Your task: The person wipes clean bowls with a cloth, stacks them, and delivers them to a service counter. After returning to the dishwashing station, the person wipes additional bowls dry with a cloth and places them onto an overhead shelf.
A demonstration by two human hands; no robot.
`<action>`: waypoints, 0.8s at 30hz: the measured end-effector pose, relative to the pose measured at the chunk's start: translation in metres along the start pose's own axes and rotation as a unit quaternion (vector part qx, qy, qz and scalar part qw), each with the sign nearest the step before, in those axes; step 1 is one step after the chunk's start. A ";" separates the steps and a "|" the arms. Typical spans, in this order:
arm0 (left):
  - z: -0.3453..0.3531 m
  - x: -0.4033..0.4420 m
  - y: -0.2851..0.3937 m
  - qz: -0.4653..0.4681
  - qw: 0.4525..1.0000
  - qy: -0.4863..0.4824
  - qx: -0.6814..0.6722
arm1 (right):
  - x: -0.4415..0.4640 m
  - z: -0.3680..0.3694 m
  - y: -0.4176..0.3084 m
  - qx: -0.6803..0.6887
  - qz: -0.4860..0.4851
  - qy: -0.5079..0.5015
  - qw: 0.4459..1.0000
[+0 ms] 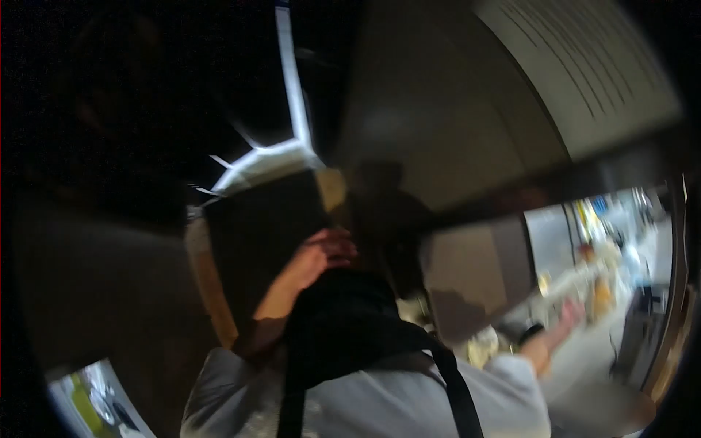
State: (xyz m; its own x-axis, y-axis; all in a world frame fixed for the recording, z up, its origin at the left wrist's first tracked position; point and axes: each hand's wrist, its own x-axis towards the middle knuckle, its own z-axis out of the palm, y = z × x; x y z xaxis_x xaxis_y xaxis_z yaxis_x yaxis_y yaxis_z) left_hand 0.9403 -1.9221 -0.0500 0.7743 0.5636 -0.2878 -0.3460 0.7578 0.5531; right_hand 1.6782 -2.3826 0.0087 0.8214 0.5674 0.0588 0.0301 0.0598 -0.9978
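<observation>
My left hand (328,250) is raised in front of my chest, close to the top of the black apron (343,321). Its fingers are loosely bent, with gaps between them, and no object shows in them. Behind it is a dark rectangular opening or panel (266,233) with wood-coloured edges. Stretched out to the right is my right hand (572,314), above or beside a pale, cluttered surface (584,358). Motion smears its fingers, so a grip cannot be made out. A black band (531,334) is around the right wrist.
A large brown panel (453,95) slants across the upper middle. White paper with dark lines (584,66) is at the upper right. A dark grey box-like object (639,336) stands at the right. Green and white items (95,401) show at the lower left. Much is blurred.
</observation>
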 end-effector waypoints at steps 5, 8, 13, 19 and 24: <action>-0.046 -0.004 0.127 0.081 0.981 0.133 0.116 | -0.129 0.364 -0.105 0.425 0.118 -0.141 0.886; -0.092 0.020 0.191 0.166 0.957 0.216 0.104 | -0.163 0.469 -0.061 0.294 0.328 -0.397 0.805; -0.154 0.093 0.370 0.460 0.772 0.318 0.303 | -0.135 0.713 -0.007 0.034 0.402 -0.606 0.686; -0.280 0.097 0.605 0.438 0.519 0.458 0.574 | -0.071 1.031 0.020 -0.203 0.082 -0.604 0.767; -0.350 0.008 0.695 0.296 0.486 0.620 0.540 | -0.068 1.276 -0.007 -0.080 -0.228 -0.726 0.644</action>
State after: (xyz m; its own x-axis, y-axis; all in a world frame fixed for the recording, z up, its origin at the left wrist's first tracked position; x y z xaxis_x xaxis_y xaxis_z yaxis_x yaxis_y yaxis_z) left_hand 0.5204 -1.2758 0.0592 -0.4374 0.8504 0.2926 0.6848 0.1041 0.7212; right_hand 0.8951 -1.3732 0.0523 -0.6873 0.6984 0.1996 0.2330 0.4723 -0.8501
